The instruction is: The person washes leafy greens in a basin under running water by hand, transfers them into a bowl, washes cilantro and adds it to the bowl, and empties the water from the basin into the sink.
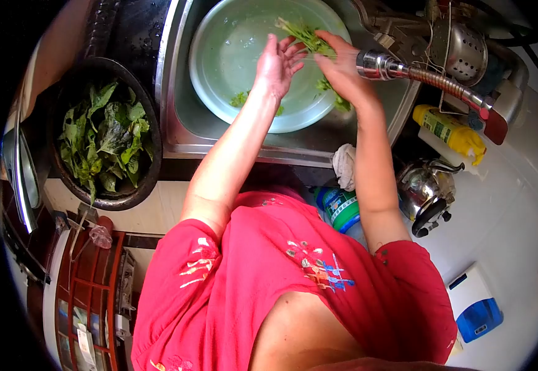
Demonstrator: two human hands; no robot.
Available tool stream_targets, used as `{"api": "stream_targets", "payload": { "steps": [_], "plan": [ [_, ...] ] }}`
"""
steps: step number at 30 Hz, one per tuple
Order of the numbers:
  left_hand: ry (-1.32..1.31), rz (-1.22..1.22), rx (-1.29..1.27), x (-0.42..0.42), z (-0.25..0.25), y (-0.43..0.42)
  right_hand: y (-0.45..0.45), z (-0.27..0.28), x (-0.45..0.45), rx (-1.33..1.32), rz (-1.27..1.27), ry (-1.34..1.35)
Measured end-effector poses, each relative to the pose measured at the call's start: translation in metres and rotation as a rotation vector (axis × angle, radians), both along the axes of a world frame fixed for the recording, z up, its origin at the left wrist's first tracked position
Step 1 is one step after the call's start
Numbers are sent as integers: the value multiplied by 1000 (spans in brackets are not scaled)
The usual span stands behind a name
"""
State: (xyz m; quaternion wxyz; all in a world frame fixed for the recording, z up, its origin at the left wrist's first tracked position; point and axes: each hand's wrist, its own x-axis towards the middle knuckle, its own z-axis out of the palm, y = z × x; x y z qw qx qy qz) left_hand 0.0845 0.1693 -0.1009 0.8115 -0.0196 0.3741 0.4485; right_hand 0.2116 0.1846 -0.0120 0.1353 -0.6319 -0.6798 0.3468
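In the head view, my right hand (348, 69) is closed around a small bunch of leafy green herbs (306, 37), with stems sticking out to the left and leaves hanging below the palm. Beside it, my left hand (275, 67) is held palm up with its fingers apart and nothing in it. A thin stream of water runs from the faucet head (374, 65) across toward that palm. Both hands are over a pale green basin (219, 93) of water, where a few loose herb pieces (240, 99) float near the front rim.
The basin stands in a metal sink (173, 133). To the left sits a dark bowl (148, 179) heaped with green leaves (117, 133). On the right are a yellow bottle (445, 133), a metal kettle (426, 188) and a white cloth (344, 166) at the sink's front edge.
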Motion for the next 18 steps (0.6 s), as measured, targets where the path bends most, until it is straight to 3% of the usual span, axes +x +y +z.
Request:
{"api": "stream_targets", "payload": {
  "steps": [3, 4, 7, 8, 11, 15, 18],
  "plan": [
    [541, -171, 299, 12, 8, -3, -18, 18, 9, -121, -50, -111],
    [950, -382, 503, 13, -13, -3, -24, 25, 12, -122, -57, -158],
    [1193, -505, 863, 26, -23, -22, -32, 17, 29, -146, -151, -87],
    [1076, -478, 763, 31, -26, -22, -36, 12, 34, -160, -197, -29],
    [192, -131, 43, 22, 18, -10, -43, 0, 18, -277, -505, 514],
    [-175, 186, -12, 13, 26, 0, -42, 4, -10, -353, -498, 747],
    [-217, 187, -5, 8, 11, 5, -44, -1, -10, -461, -479, 818]
  ]
}}
